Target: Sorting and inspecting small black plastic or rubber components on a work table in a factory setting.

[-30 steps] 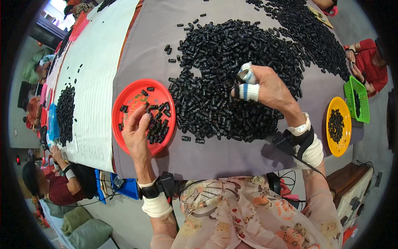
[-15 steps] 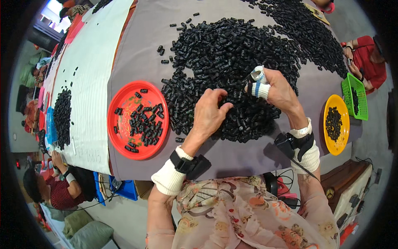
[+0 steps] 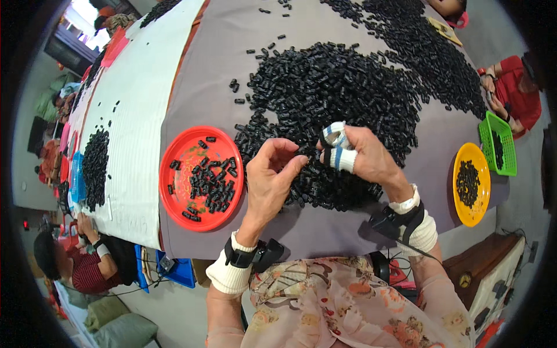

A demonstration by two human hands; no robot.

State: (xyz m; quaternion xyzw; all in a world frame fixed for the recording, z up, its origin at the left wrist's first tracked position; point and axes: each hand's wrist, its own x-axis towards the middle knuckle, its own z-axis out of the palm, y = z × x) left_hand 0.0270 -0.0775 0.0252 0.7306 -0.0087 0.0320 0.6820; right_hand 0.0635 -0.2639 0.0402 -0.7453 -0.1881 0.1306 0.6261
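A big heap of small black cylindrical plastic pieces (image 3: 348,87) lies on the grey-covered table in front of me. Over its near part, my left hand (image 3: 271,177) is bent, thumb and fingertips brought close together. My right hand (image 3: 371,159), with white-and-blue knitted covers on its thumb and a finger, is closed in a pinch facing the left one. Whatever is between the fingertips of either hand blends into the black heap behind. Beside my left hand sits a red plate (image 3: 168,203) holding several of the same black pieces.
At the right edge are a yellow plate (image 3: 480,197) and a green basket (image 3: 508,156), both with small black parts. A second black pile (image 3: 429,52) spreads at the far right. People work on both sides; a white-topped table (image 3: 130,174) adjoins on the left.
Both hands have drawn nearer the table's front edge and closer together, the right one shifting left. My left thumb and fingertips have come closer to each other. The whole view has shifted slightly.
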